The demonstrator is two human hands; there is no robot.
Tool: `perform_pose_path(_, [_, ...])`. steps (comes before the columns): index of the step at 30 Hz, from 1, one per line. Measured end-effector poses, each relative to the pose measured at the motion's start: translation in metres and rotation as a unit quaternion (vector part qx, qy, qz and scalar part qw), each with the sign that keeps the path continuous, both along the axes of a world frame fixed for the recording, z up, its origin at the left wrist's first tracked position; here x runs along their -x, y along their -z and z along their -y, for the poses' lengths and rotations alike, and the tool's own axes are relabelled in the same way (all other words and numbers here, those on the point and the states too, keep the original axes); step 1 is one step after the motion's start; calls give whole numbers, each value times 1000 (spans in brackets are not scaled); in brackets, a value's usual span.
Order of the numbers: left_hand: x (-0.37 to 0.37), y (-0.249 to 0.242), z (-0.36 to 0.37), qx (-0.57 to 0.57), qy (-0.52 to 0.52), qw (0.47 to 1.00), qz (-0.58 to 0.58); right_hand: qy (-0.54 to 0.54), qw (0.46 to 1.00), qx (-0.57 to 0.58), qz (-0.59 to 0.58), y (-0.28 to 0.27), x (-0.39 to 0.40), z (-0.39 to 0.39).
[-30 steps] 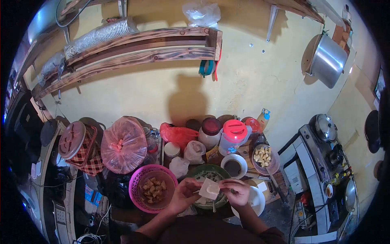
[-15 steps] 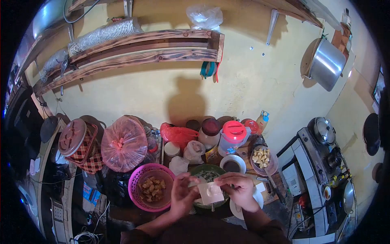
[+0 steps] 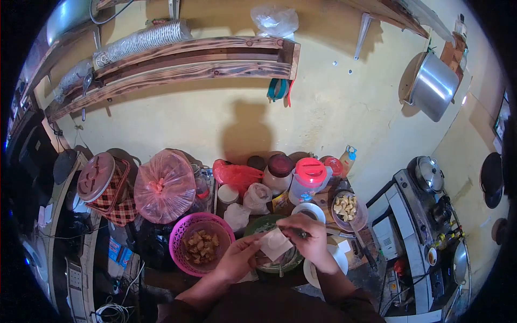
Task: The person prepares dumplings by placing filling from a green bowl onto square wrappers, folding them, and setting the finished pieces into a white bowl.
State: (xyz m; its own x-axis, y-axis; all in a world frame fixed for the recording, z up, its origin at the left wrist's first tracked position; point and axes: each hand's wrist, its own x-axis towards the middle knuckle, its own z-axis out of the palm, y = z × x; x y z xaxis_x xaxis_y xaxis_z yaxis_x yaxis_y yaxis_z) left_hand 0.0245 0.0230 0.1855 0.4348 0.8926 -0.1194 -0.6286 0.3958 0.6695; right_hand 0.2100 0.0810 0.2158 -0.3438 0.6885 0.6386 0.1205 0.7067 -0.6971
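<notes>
A thin, off-white square sheet (image 3: 274,245) with a paler patch hangs tilted between my hands, over a green bowl (image 3: 295,264). My left hand (image 3: 237,261) pinches its left edge between thumb and fingers. The fingers of my right hand (image 3: 308,242) close on its upper right corner. Whitish contents and a utensil handle show in the green bowl, partly hidden by the sheet and hands. To the left stands a pink basket (image 3: 175,250) with brown fried pieces (image 3: 201,246). A white plate (image 3: 340,261) lies under my right forearm.
Behind the hands are a white bowl (image 3: 319,209) of dark liquid, a red-lidded pitcher (image 3: 307,185), a jar (image 3: 279,175) and plastic bags. A bowl of pale chunks (image 3: 346,209) and a knife (image 3: 367,253) lie right. A stove (image 3: 417,196) stands further right; a wooden shelf (image 3: 215,70) hangs above.
My right hand has moved slightly up, and the sheet has turned and tilted. My left hand has shifted a little toward me. The paler patch on the sheet is less distinct.
</notes>
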Motion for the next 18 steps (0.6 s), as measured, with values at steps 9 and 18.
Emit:
perform_pose_path(9, [2,-1,-12,-4,-85,996,14,177,978,-88,69,10,-13,19])
perform_pose_path(18, [-4,18,-18,23,-152,986,56,239,967,-74,49,81,-20,27])
